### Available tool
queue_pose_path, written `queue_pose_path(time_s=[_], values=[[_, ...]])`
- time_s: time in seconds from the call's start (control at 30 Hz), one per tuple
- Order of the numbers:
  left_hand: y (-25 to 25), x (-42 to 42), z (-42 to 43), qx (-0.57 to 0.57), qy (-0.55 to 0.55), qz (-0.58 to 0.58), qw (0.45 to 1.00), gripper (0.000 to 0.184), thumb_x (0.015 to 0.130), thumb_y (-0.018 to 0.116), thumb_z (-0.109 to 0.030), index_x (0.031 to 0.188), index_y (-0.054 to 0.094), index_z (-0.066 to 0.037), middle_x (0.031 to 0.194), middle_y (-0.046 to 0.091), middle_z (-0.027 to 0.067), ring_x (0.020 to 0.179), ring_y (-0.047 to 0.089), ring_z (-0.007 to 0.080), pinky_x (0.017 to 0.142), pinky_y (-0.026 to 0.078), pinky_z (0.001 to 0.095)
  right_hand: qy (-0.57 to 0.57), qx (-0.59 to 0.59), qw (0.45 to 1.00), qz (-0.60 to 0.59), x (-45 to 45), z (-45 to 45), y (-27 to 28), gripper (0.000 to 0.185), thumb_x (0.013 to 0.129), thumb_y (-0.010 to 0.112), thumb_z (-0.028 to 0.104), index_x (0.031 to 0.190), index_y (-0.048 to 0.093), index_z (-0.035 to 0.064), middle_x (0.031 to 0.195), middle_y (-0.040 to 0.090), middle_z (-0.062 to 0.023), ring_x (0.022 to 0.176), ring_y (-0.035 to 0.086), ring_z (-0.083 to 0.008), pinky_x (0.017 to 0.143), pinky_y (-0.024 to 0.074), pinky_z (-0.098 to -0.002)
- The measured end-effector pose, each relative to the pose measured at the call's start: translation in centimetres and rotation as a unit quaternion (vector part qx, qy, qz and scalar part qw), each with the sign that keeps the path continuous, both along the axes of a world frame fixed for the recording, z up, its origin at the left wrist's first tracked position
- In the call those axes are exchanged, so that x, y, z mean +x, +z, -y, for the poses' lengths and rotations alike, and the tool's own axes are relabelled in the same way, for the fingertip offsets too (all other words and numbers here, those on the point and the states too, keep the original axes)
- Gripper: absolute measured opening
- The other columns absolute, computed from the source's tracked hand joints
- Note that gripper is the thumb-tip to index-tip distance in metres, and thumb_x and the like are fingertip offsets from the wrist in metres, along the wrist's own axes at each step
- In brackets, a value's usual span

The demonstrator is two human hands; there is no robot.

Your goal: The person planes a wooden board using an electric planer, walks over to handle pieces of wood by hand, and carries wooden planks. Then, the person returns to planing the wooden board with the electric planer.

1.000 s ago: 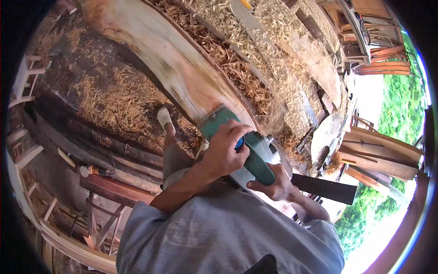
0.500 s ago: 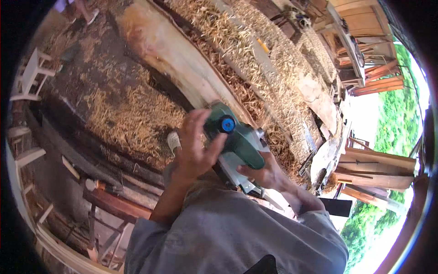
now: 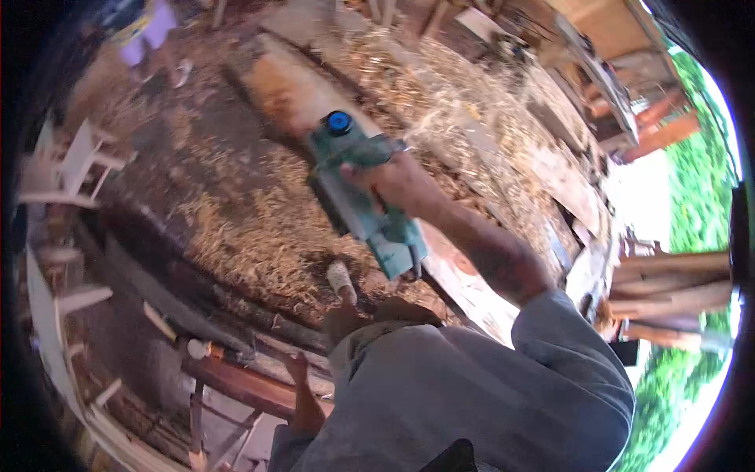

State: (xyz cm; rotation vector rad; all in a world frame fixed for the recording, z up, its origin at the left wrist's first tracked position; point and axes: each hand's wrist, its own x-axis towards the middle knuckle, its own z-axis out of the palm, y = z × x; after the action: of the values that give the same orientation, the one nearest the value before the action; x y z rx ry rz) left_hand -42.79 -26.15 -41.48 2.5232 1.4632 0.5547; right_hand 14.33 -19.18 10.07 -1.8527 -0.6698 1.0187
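My right hand (image 3: 393,185) is closed around the handle of a green electric planer (image 3: 338,153) with a blue front knob. The planer sits along a long wooden board (image 3: 287,86), its nose toward the far end. Whether its sole touches the board all along is unclear. Low at my left side hangs my left hand (image 3: 299,371), well away from the planer. It looks small and blurred, so its fingers cannot be made out clearly. Beside it runs a reddish-brown wooden beam (image 3: 244,385) on legs.
Wood shavings (image 3: 236,212) cover much of the floor and the planks to the right. A pale wooden stool (image 3: 79,161) stands at the left. Another person (image 3: 149,35) is at the upper left. Boards are stacked at the right (image 3: 668,283).
The planer has moved forward along the board in my right hand. My left hand has left the area by the blue knob and dropped back to my side.
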Motion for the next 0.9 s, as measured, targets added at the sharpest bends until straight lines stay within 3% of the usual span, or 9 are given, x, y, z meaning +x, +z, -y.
queue_pose_path(time_s=[0.03,0.1,0.2,0.3,0.33,0.5,0.63,0.77,0.9], values=[[4.7,-0.4,1.0,-0.351,-0.097,-0.231,0.902,0.050,0.093,0.056,-0.039,0.106,0.065,0.008,0.101,0.068,0.0290,0.087,0.063,0.0529,0.088,0.050,0.0578,-0.009,-0.011,1.000,0.018,0.1,-1.8,-0.1,0.028,0.097,0.064,0.031,0.094,0.070,0.0044,0.054,0.054,-0.0012,0.048,0.053,-0.0107,0.047,0.0420,-0.0304],[5.7,-1.3,4.8,-0.438,0.006,-0.324,0.838,0.044,0.091,0.058,-0.038,0.098,0.069,0.004,0.096,0.069,0.0289,0.087,0.064,0.0504,0.081,0.054,0.0531,0.058,0.013,0.990,0.125,2.0,-4.9,-2.3,0.035,0.098,0.062,0.036,0.087,0.070,0.0046,0.053,0.055,-0.0025,0.049,0.055,-0.0119,0.050,0.0435,-0.0318],[4.1,-2.4,10.6,-0.436,0.244,-0.120,0.858,0.041,0.089,0.059,-0.040,0.092,0.070,0.000,0.092,0.069,0.0280,0.087,0.065,0.0487,0.077,0.053,0.0528,0.065,-0.023,0.982,0.176,2.4,-10.4,-1.5,0.048,0.099,0.056,0.045,0.077,0.069,0.0039,0.051,0.055,-0.0053,0.051,0.058,-0.0143,0.056,0.0459,-0.0339],[7.2,-0.7,10.7,-0.448,0.144,-0.070,0.879,0.049,0.088,0.060,-0.045,0.093,0.069,0.003,0.090,0.069,0.0278,0.088,0.065,0.0475,0.081,0.051,0.0521,0.120,-0.002,0.963,0.243,3.7,-15.6,-1.7,0.057,0.098,0.054,0.049,0.069,0.065,0.0013,0.050,0.056,-0.0074,0.052,0.059,-0.0179,0.061,0.0465,-0.0358],[8.3,1.7,10.7,-0.444,0.286,-0.022,0.849,0.049,0.088,0.061,-0.046,0.099,0.070,0.001,0.085,0.069,0.0236,0.083,0.065,0.0432,0.079,0.051,0.0493,0.130,0.014,0.958,0.257,4.4,-17.7,-1.9,0.057,0.097,0.055,0.049,0.067,0.063,0.0018,0.050,0.055,-0.0075,0.051,0.058,-0.0191,0.059,0.0455,-0.0368],[6.5,3.0,9.9,-0.332,0.236,0.078,0.910,0.039,0.091,0.062,-0.037,0.100,0.066,0.001,0.082,0.069,0.0207,0.077,0.065,0.0397,0.070,0.051,0.0438,0.124,0.144,0.957,0.220,8.8,-27.5,-6.6,0.056,0.095,0.057,0.051,0.063,0.060,0.0044,0.052,0.054,-0.0086,0.049,0.053,-0.0222,0.055,0.0438,-0.0395],[9.9,3.1,8.1,-0.420,0.355,0.186,0.814,0.044,0.089,0.061,-0.033,0.110,0.062,0.005,0.099,0.069,0.0238,0.094,0.067,0.0352,0.084,0.051,0.0422,0.188,0.105,0.951,0.223,7.4,-23.1,-3.9,0.052,0.096,0.057,0.048,0.068,0.061,0.0047,0.055,0.055,-0.0068,0.050,0.054,-0.0218,0.054,0.0447,-0.0389],[9.9,1.5,10.0,-0.454,0.357,0.145,0.803,0.043,0.088,0.062,-0.032,0.107,0.062,0.007,0.095,0.069,0.0227,0.089,0.067,0.0330,0.083,0.052,0.0408,0.238,0.093,0.894,0.367,7.5,-13.4,-5.7,0.050,0.099,0.054,0.044,0.071,0.064,0.0042,0.054,0.056,-0.0057,0.054,0.060,-0.0175,0.054,0.0480,-0.0372],[8.3,1.1,13.2,-0.387,0.311,-0.024,0.868,0.039,0.088,0.064,-0.030,0.103,0.062,0.006,0.093,0.069,0.0224,0.088,0.067,0.0349,0.081,0.051,0.0436,0.139,-0.032,0.963,0.229,2.0,3.8,-3.3,0.040,0.095,0.062,0.039,0.079,0.062,0.0022,0.055,0.054,-0.0034,0.045,0.052,-0.0137,0.045,0.0428,-0.0343]])
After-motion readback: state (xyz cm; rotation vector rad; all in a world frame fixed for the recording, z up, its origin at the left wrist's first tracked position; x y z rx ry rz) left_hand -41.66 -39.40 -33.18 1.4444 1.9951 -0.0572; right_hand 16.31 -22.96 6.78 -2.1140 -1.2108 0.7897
